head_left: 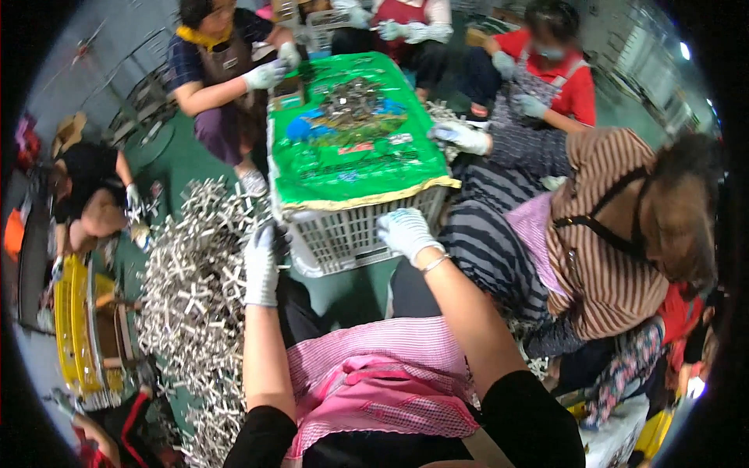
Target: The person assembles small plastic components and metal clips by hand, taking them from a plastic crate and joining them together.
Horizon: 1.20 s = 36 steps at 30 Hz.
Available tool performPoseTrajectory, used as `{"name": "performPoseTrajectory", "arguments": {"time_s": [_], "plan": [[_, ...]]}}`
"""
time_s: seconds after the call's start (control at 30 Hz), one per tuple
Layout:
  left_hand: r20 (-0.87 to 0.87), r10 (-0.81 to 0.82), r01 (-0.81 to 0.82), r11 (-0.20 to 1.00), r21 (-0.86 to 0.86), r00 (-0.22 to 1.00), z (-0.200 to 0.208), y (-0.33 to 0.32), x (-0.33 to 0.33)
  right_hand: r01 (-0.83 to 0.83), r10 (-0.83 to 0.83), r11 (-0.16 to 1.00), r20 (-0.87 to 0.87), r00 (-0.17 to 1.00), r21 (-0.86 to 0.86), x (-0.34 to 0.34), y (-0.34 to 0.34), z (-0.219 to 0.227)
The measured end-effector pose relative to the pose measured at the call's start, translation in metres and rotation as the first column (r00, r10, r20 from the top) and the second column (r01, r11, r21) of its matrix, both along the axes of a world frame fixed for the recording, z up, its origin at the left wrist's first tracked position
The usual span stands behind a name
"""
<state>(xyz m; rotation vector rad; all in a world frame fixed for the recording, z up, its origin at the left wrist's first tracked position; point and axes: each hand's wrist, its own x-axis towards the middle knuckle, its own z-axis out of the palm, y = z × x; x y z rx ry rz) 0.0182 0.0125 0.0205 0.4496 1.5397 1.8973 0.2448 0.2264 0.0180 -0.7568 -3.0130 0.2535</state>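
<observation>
My left hand (261,265), in a white knit glove with a dark palm side, is over the edge of a pile of silvery cross-shaped metal parts (195,285), beside the crate's left corner. Its fingers are blurred, and I cannot tell what they hold. My right hand (407,232), in a white glove, is in front of the crate's slotted wall with bent fingers; whatever lies inside them is hidden. The upturned grey plastic crate (335,234) carries a green printed sack (359,168) as a cover. Small dark metal pieces (351,103) lie heaped on the sack.
A person in a striped top (605,210) sits close on my right, one gloved hand at the crate's side. Other gloved people sit around the crate's far side. A yellow crate (72,324) stands left of the pile. My pink apron (382,366) covers my lap.
</observation>
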Motion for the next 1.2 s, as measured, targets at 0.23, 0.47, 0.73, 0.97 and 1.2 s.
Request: {"name": "performPoseTrajectory", "arguments": {"time_s": [0.23,0.47,0.73,0.97,1.2], "plan": [[0.025,0.014,-0.014,0.999,-0.031,1.0,0.004,-0.01,-0.002,-0.031,0.029,0.998,0.043,0.999,0.047,-0.013,-0.004,-0.003],[-0.215,0.018,-0.042,0.994,-0.105,0.976,0.002,-0.022,0.015,-0.039,0.038,0.999,0.057,0.998,0.009,-0.013,-0.007,-0.005],[-0.197,-0.177,0.161,0.982,-0.094,0.964,0.043,0.021,-0.001,-0.045,0.045,0.999,0.135,0.99,-0.005,-0.019,0.0,0.002],[-0.583,-0.087,0.049,0.996,-0.08,0.808,0.044,0.082,-0.03,0.021,-0.01,0.996,0.126,0.992,-0.081,-0.017,0.004,-0.008],[-0.568,-0.038,0.047,0.999,0.0,0.822,0.028,0.088,-0.048,0.105,-0.27,0.939,-0.512,0.815,-0.329,-0.04,0.018,0.009]]}}
